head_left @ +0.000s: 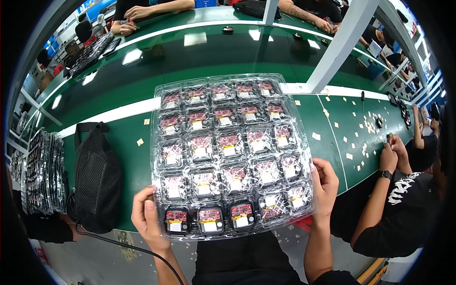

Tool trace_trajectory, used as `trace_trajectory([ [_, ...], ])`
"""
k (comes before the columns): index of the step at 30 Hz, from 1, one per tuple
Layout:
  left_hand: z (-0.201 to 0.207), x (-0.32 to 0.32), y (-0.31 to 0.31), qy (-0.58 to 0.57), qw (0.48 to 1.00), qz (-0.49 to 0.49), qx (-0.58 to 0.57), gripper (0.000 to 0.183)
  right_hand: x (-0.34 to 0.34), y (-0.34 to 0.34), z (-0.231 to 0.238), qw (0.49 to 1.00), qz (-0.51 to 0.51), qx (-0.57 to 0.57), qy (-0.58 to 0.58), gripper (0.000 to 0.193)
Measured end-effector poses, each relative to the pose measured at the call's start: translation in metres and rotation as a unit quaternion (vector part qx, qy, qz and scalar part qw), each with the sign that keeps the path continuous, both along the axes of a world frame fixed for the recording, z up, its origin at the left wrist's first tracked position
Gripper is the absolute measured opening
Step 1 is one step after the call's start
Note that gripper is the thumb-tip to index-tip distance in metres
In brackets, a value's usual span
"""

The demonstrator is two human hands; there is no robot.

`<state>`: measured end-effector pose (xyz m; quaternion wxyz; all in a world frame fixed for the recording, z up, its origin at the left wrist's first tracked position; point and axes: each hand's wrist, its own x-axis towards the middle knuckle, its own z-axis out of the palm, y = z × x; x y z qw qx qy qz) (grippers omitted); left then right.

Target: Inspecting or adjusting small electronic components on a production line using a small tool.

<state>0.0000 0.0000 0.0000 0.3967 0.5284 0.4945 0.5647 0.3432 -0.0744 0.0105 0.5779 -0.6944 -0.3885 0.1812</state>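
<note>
Level in front of me is a clear plastic blister tray [213, 158], held between my two hands. Rows of small black square housings fill its pockets, each showing a red circuit board, a white block and a strip of yellow tape. Glare on the plastic blurs most of them; three housings [210, 220] in the nearest row show more plainly. My left hand [148, 216] is closed on the tray's near left edge, thumb on the rim. At the right edge my right hand [325, 185] grips it, with some fingers hidden beneath.
A black mesh bag [97, 183] with a cable [128, 247] sits left on the green bench [133, 166], beside stacked filled trays [45, 171]. Small pale paper pieces [370, 126] litter the right side. A co-worker [394, 204] works there. A grey post [339, 47] rises behind the tray.
</note>
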Motion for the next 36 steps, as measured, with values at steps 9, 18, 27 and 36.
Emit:
trace_trajectory([
  [9,0.003,0.016,-0.003,-0.011,1.000,0.007,0.009,0.038,0.009,-0.004,-0.001,1.000,-0.013,0.006,-0.016,0.016],
  [18,0.000,0.016,0.000,0.033,0.999,0.009,0.028,0.034,0.010,-0.010,0.000,0.999,0.020,0.010,0.034,0.015],
  [27,0.003,0.020,0.000,-0.012,1.000,0.014,0.016,0.037,0.007,-0.008,0.003,1.000,0.008,0.005,0.004,0.016],
  [36,0.001,0.017,-0.001,0.000,1.000,0.022,0.019,0.037,0.006,-0.009,0.004,1.000,0.013,0.001,-0.006,0.017],
])
